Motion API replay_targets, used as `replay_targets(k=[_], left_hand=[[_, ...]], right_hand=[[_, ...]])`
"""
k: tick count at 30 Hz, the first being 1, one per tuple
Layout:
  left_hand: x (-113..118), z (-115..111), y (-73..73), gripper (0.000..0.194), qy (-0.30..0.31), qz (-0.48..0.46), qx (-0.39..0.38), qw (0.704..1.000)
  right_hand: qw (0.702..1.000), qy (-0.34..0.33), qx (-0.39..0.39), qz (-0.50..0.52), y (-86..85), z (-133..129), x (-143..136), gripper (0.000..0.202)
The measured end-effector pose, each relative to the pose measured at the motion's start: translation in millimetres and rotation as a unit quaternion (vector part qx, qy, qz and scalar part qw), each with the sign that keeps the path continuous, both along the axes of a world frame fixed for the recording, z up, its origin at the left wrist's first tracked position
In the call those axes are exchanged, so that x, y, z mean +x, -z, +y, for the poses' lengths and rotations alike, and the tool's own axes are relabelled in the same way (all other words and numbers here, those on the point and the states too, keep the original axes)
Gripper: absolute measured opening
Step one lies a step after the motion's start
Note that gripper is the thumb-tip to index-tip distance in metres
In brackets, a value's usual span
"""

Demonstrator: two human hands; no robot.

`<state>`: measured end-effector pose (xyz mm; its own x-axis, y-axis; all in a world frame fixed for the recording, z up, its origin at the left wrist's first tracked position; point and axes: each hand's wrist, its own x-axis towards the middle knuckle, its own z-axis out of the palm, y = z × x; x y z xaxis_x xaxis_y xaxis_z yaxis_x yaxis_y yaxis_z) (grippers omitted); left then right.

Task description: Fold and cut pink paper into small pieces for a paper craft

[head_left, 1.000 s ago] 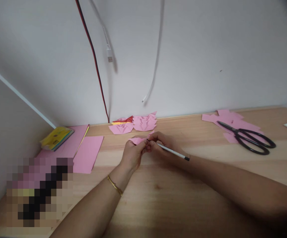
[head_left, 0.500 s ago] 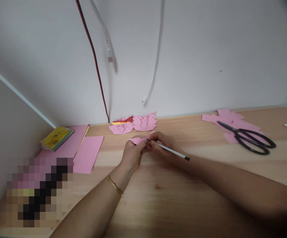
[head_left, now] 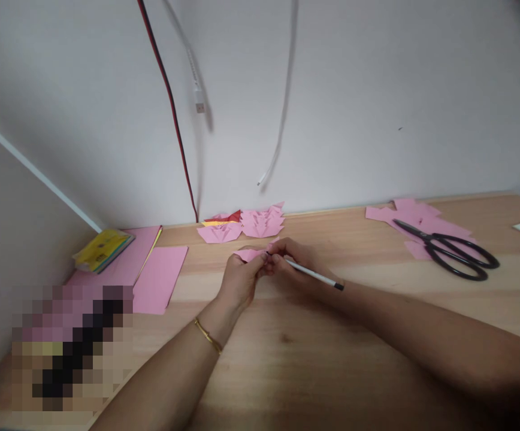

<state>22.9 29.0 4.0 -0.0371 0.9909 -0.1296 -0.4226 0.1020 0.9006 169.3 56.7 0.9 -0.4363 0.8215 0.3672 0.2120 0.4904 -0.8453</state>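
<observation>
My left hand (head_left: 242, 276) is closed on a small piece of pink paper (head_left: 247, 255) over the middle of the wooden table. Close against it, my right hand (head_left: 292, 258) grips a white pen (head_left: 314, 274) with a black end. The pen slants down to the right, and its other end meets the paper between my two hands. Fingers cover much of the paper. Just behind my hands stand several folded pink paper pieces (head_left: 262, 222), with a red and yellow one (head_left: 224, 219) among those at the left.
Black scissors (head_left: 444, 248) lie on pink paper scraps (head_left: 415, 212) at the right. Pink sheets (head_left: 163, 278) and a yellow packet (head_left: 102, 250) are at the left. Cables (head_left: 170, 96) hang along the wall behind. A blurred patch hides the lower left.
</observation>
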Motion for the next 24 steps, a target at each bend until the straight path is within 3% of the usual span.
replay_targets(k=[6,12,24], left_hand=[[0,0,0.4,0.013,-0.001,0.002,0.001,1.0],[0,0,-0.4,0.014,0.007,-0.004,0.006,1.0],[0,-1,0.6,0.015,0.009,-0.001,0.009,1.0]], right_hand=[[1.0,0.01,0.005,-0.001,-1.8,0,0,0.012],[0.999,-0.022,-0.016,0.031,-2.8,-2,0,0.011],[0.999,-0.027,-0.017,0.044,7.3,0,-1,0.012]])
